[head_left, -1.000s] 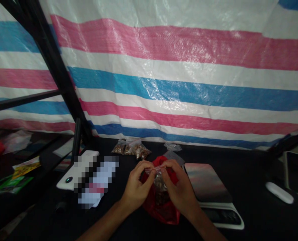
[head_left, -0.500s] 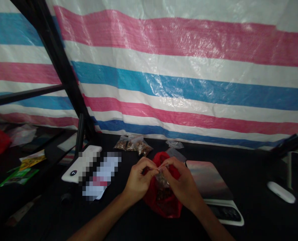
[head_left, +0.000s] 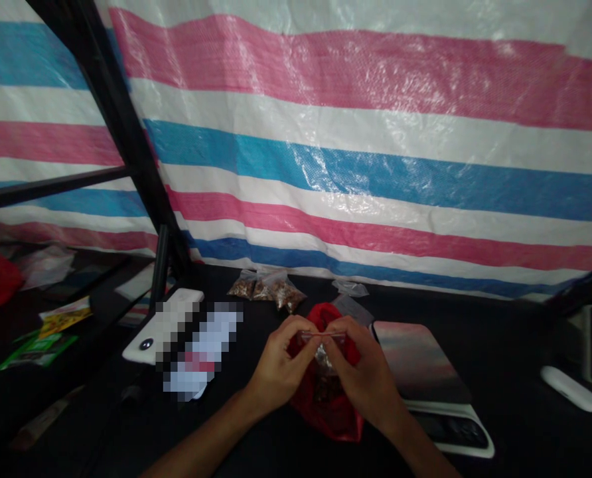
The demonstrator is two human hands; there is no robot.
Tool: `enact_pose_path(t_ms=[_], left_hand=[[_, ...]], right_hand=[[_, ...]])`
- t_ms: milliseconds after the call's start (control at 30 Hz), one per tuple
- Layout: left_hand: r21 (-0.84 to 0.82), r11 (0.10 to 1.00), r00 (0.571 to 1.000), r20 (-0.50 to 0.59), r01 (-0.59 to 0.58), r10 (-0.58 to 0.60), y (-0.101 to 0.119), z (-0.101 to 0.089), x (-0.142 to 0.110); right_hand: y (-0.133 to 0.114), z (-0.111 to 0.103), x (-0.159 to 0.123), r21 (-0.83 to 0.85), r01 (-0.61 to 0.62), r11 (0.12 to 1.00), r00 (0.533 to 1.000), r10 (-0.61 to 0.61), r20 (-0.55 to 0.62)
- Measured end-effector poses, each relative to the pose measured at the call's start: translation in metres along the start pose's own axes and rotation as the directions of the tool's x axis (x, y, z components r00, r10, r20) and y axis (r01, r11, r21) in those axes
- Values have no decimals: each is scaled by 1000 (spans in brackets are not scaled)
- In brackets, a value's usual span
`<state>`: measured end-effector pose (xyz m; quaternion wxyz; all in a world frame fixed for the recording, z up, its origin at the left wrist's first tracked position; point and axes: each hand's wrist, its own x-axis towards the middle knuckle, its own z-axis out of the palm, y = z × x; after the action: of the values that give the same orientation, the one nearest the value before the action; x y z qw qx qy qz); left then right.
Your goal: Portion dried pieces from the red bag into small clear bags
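A small clear zip bag (head_left: 324, 360) hangs between my hands above a red plastic bag (head_left: 338, 421). My left hand (head_left: 283, 362) pinches the left part of its top edge between thumb and fingers. On the right part of that edge, my right hand (head_left: 366, 368) pinches in the same way, the two thumbs close together. What lies inside the zip bag is hard to make out. Dark brown bits (head_left: 326, 390) show in the open red bag below. Behind it lie several filled zip bags (head_left: 286, 292) of brown pieces.
A flat scale (head_left: 420, 362) with a display sits right of the red bag. Flat clear bags (head_left: 350, 288) lie behind. To the left are a white device (head_left: 189, 305), a blurred-out phone-like object (head_left: 204, 352) and a green packet (head_left: 40, 350). A white oval object (head_left: 569, 388) lies far right.
Both hands have shifted along the zip bag's top edge, and their thumbs now meet near its middle. The edge is now held straight and level. The view has moved slightly.
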<state>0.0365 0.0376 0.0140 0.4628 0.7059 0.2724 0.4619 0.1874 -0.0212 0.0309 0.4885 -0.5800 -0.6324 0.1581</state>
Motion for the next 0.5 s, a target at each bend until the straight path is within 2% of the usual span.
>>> enact_pose_path(t_ms=[133,367,433,500], left_hand=[[-59,998,1000,-20,-19,18,-2,-1,0],[-78,994,995,-70,-76,70,-7,-2,2],[-53,993,993,-60,-106,103,-7,-3,2],[4,992,989,-65,-129,129,-7,-4,1]], right_hand=[[1,-1,0,5,4,1000,999,-4,-36],[-5,-3,1,2,9,1000,1000,-9,24],[-7,-5,1,16,31,999,999,-31,-10],[-8,-9,5,56,29,998,996,-24,-91]])
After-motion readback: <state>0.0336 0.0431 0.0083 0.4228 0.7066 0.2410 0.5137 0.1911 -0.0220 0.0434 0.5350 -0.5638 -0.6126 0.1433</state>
